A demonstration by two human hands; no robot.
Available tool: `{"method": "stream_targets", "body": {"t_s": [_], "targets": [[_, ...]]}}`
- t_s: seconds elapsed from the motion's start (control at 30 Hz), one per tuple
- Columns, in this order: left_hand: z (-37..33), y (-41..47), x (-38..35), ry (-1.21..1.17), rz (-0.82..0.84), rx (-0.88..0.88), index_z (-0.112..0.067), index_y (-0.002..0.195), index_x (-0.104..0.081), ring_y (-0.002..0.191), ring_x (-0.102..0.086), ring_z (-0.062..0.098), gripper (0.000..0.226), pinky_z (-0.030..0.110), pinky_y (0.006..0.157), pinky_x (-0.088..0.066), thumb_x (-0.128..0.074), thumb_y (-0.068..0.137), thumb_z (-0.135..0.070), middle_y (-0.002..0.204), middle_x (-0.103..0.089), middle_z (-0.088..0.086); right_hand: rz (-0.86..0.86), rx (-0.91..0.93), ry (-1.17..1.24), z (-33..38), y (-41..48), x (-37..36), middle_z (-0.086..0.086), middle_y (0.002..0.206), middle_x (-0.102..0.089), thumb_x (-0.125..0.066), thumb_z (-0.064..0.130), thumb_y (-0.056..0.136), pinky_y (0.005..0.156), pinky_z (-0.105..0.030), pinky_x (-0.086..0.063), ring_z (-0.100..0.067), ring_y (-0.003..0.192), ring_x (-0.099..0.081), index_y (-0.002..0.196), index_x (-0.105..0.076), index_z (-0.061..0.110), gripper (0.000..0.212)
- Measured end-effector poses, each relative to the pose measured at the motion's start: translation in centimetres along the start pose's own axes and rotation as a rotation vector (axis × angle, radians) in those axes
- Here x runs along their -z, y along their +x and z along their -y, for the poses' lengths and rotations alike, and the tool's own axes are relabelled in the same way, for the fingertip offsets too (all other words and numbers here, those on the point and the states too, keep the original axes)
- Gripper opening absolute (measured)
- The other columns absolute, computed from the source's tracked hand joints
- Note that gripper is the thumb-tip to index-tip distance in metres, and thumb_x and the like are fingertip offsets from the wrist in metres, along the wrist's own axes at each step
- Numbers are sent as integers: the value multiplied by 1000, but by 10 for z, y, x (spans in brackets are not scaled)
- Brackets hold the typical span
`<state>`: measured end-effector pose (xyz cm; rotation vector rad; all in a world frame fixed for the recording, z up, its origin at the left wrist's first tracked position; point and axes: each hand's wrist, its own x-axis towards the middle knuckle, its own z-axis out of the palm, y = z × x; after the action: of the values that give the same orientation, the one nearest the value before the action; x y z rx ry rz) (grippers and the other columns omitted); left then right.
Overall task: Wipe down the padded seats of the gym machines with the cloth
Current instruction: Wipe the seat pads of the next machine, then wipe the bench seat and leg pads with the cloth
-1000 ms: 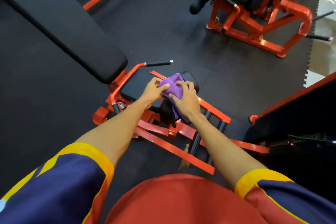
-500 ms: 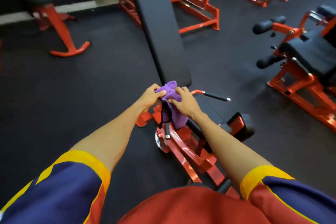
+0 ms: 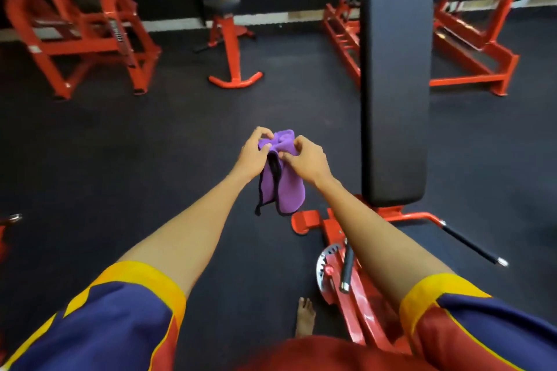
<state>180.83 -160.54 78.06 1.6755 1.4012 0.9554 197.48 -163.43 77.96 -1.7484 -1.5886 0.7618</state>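
- The left hand (image 3: pixel 252 155) and the right hand (image 3: pixel 308 161) meet in front of the person, both with fingers curled and pinching the bunched top of the purple cloth (image 3: pixel 284 190).
- The cloth is held up in the air between the two hands. Its lower part hangs loose in folds and shows a dark edge.
- The cloth touches no seat. It hangs over the dark floor (image 3: pixel 135 166), to the left of the long black bench pad (image 3: pixel 394 93) and apart from it.
- The bench pad stretches away from the person on an orange frame (image 3: pixel 357 289), with a black handle bar (image 3: pixel 470 245) sticking out to the right.
- A bare foot (image 3: pixel 305 318) stands on the floor just beside the frame.
- Further off are a small round stool (image 3: pixel 222 3) on an orange post and an orange rack (image 3: pixel 90 39) at the left.
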Motion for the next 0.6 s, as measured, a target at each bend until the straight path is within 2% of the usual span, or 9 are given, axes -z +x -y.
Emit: {"method": "stream_targets", "body": {"t_s": [0.1,0.17,0.27,0.37,0.43,0.5,0.53,0.6], "targets": [[6,35,20,-87,75,32,-21,103,-69,98,-59,2,16,15,89,-43,-53,102,-16,109,-69,-10,27,58,78,11,47,-8,2,91,-65,-76,39,85,66,-34,-43,-22,84,-61,99,-51,16,37],[13,57,29,-49,118,68,-22,103,-70,94,-60,0,9,13,85,-44,-66,97,-26,106,-69,-9,80,104,165,15,76,-14,4,87,-60,-80,36,82,64,-34,-46,-18,76,-57,101,-47,19,42],[23,92,46,95,136,78,-20,99,-69,86,-59,7,18,22,78,-46,-80,85,-22,100,-68,-6,209,159,261,19,115,-22,-4,98,-63,-83,28,83,63,-43,-58,-20,73,-58,108,-57,29,37],[31,126,64,208,157,45,-19,94,-69,86,-58,12,15,25,76,-44,-75,84,-11,100,-70,-2,416,171,299,23,158,-30,2,112,-61,-77,11,87,65,-46,-64,-23,88,-64,120,-66,36,43],[37,149,81,250,174,55,-21,92,-68,83,-58,13,16,26,75,-44,-72,84,-9,100,-69,-1,487,237,142,26,193,-37,5,122,-59,-79,22,84,71,-42,-63,-19,93,-65,126,-62,42,50],[47,173,99,268,179,62,-24,89,-66,81,-56,14,17,28,74,-44,-70,83,-9,99,-69,1,512,343,-150,30,230,-43,6,119,-55,-82,39,75,82,-40,-54,-15,98,-59,132,-53,49,64],[51,185,106,273,190,59,-25,88,-66,80,-55,13,17,29,73,-44,-69,82,-9,97,-69,1,524,375,-281,32,248,-46,6,116,-51,-83,42,74,84,-40,-51,-15,100,-57,133,-50,48,69],[62,215,123,275,203,27,-25,86,-65,79,-54,13,16,29,75,-44,-68,80,-11,93,-67,0,500,412,-452,39,286,-55,4,114,-45,-83,43,76,80,-40,-49,-22,101,-59,130,-51,40,62]]}}
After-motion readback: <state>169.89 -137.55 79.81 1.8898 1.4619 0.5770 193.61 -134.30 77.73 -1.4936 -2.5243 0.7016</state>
